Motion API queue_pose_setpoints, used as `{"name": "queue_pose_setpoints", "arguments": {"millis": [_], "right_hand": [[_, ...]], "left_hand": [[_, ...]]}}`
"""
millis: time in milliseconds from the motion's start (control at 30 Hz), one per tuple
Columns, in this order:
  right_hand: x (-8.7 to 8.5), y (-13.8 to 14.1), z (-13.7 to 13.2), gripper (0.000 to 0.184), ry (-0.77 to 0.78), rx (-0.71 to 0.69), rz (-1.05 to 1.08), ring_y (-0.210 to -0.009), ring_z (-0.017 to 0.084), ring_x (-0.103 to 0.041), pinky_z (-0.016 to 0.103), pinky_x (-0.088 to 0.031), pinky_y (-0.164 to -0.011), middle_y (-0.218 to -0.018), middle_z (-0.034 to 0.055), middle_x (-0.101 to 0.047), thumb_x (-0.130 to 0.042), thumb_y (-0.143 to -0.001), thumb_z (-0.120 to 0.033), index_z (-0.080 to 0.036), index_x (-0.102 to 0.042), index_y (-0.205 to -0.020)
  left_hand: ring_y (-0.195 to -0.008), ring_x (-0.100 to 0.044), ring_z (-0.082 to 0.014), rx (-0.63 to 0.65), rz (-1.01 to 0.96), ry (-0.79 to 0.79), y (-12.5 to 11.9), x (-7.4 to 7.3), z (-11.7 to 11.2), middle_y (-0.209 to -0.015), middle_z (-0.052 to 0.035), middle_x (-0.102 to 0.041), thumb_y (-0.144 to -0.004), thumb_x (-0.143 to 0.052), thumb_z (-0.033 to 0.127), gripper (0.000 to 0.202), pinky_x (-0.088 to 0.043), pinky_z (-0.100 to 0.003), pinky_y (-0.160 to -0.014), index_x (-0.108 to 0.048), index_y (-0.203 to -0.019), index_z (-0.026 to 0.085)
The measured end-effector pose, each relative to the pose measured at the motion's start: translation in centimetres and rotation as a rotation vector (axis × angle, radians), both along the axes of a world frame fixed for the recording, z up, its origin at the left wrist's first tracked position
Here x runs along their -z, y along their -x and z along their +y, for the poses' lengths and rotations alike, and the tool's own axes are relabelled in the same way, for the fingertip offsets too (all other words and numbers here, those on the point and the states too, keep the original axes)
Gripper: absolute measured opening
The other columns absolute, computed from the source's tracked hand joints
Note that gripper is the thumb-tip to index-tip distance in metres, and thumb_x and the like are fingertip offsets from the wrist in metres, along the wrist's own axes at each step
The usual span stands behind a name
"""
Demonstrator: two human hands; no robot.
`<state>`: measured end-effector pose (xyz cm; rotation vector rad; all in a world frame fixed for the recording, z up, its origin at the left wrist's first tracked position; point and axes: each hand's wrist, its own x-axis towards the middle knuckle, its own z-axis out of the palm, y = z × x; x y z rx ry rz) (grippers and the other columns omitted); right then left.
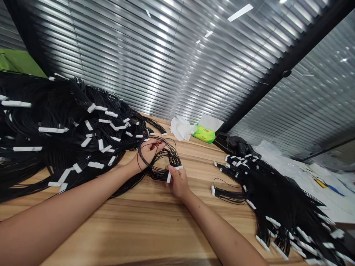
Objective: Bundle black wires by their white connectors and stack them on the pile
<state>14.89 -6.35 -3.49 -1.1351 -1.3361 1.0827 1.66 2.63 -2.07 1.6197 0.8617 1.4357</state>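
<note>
A looped bundle of thin black wires [159, 173] with white connectors on its end is between my two hands, above the wooden table. My right hand [179, 181] pinches the bundle's end, where the white connectors [176, 168] sit. Further left, my left hand [151, 149] is closed around the wires, with several strands looping over its fingers and wrist. Close by on the left lies a big heap of black wire harnesses [63, 114] with white connectors. Part of the held bundle trails down behind my left forearm.
A second pile of black wire harnesses [277, 195] spreads over the right side of the table [133, 236]. At the back are crumpled white tissue [182, 128] and a green tissue pack [204, 133]. A yellow and blue tool [328, 186] lies far right. Closed blinds [155, 55] rise behind.
</note>
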Motion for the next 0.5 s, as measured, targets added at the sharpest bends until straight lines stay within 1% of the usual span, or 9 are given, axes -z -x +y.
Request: {"name": "queue_pose_setpoints", "arguments": {"millis": [100,233,333,400,500], "right_hand": [[0.0,0.1,-0.1,0.051,-0.002,0.001,0.018,-0.035,0.008,-0.039,0.021,-0.031,-0.037,-0.038,-0.0033,-0.042,-0.048,-0.078,-0.059,-0.02,-0.046,-0.046],[-0.1,0.1,-0.2,0.052,-0.002,0.005,0.029,-0.036,0.008,-0.039,0.021,-0.03,-0.037,-0.038,-0.0036,-0.042,-0.05,-0.077,-0.061,-0.02,-0.045,-0.046],[0.0,0.1,-0.2,0.052,-0.009,0.004,0.017,-0.036,0.008,-0.039,0.022,-0.031,-0.038,-0.037,-0.0025,-0.044,-0.049,-0.077,-0.06,-0.019,-0.047,-0.046],[0.1,0.1,-0.1,0.051,-0.003,0.016,0.029,-0.036,0.008,-0.039,0.022,-0.031,-0.038,-0.038,-0.0024,-0.045,-0.05,-0.078,-0.059,-0.019,-0.049,-0.046],[0.3,0.2,0.1,0.047,0.025,0.077,0.103,-0.034,0.008,-0.037,0.022,-0.03,-0.036,-0.038,-0.004,-0.043,-0.051,-0.076,-0.058,-0.019,-0.05,-0.049]], "left_hand": [[-0.065,-0.06,-0.015,0.034,0.021,-0.018,0.2,-0.2,-0.1,-0.074,-0.0047,-0.07,-0.073,-0.066,0.04,0.026,-0.048,-0.025,-0.06,-0.071,-0.078,0.015],[-0.073,-0.063,-0.0162,0.167,0.083,-0.098,0.4,-0.6,-0.5,-0.078,-0.0049,-0.072,-0.075,-0.067,0.035,0.019,-0.05,-0.026,-0.069,-0.072,-0.076,0.016],[-0.076,-0.064,-0.017,0.242,0.095,-0.115,0.3,-0.8,-0.9,-0.079,-0.0056,-0.072,-0.076,-0.067,0.034,0.019,-0.051,-0.028,-0.073,-0.072,-0.076,0.016],[-0.075,-0.064,-0.017,0.256,0.098,-0.092,0.2,-0.8,-1.1,-0.08,-0.0056,-0.072,-0.076,-0.067,0.035,0.02,-0.051,-0.028,-0.072,-0.072,-0.078,0.016],[-0.078,-0.063,-0.017,0.241,0.059,-0.049,0.2,-0.8,-1.0,-0.082,-0.0052,-0.071,-0.078,-0.065,0.036,0.021,-0.05,-0.028,-0.074,-0.071,-0.08,0.016]]}}
